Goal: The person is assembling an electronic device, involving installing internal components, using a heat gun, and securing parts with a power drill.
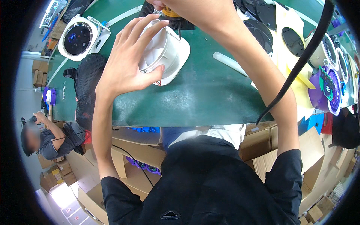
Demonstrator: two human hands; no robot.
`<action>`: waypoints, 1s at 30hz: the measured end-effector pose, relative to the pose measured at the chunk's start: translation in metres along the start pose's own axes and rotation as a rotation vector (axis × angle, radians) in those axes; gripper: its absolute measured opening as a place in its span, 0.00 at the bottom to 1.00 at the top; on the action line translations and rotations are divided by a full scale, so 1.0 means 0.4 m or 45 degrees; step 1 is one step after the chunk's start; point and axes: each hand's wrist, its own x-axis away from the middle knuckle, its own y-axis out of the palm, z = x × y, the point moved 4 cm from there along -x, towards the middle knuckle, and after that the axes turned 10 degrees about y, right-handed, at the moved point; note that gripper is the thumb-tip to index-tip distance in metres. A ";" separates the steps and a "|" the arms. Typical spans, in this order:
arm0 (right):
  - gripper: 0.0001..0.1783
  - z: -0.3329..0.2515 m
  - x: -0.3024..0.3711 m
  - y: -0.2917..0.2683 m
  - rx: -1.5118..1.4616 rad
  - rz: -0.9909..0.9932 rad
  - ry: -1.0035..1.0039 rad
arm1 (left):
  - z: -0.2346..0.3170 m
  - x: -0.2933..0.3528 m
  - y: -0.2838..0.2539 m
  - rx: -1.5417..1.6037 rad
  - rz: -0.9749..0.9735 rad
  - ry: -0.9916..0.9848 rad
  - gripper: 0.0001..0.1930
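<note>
My left hand (pixel 125 65) is wrapped around a white plastic round housing (pixel 163 56) with a flat base, lying tilted on the green table. The thumb presses its near side and the fingers reach over its far rim. White inner walls show through its opening, and a bit of red wire peeks out near the thumb. At the top edge, my right hand (pixel 187 9) is closed on a yellow-and-black power screwdriver (pixel 171 13), partly hidden by the hand and cut off by the picture. Its thin shaft points down at the housing's far side.
A white device with a lit round black display (pixel 77 39) stands at the far left, beside a black mesh bag (pixel 90 82). Right are a white tube (pixel 228 63), black discs (pixel 292 41) and a purple housing (pixel 325 90). A black cable (pixel 300 63) hangs across the right. Another person (pixel 56 137) works at left.
</note>
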 end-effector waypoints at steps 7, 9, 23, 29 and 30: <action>0.11 0.000 -0.003 -0.001 0.006 -0.019 0.031 | -0.001 -0.004 0.001 -0.002 -0.012 0.004 0.43; 0.11 -0.001 0.000 0.004 0.017 0.002 0.013 | -0.001 -0.001 0.002 -0.004 -0.005 0.004 0.43; 0.12 -0.007 0.008 0.000 0.006 -0.002 -0.084 | 0.003 0.003 0.005 -0.004 -0.010 -0.013 0.43; 0.11 -0.003 0.008 0.002 0.044 -0.002 -0.118 | 0.001 0.007 0.010 -0.041 0.009 -0.009 0.44; 0.10 0.002 0.008 0.006 -0.020 -0.006 -0.099 | 0.002 0.007 0.011 -0.048 0.005 -0.005 0.43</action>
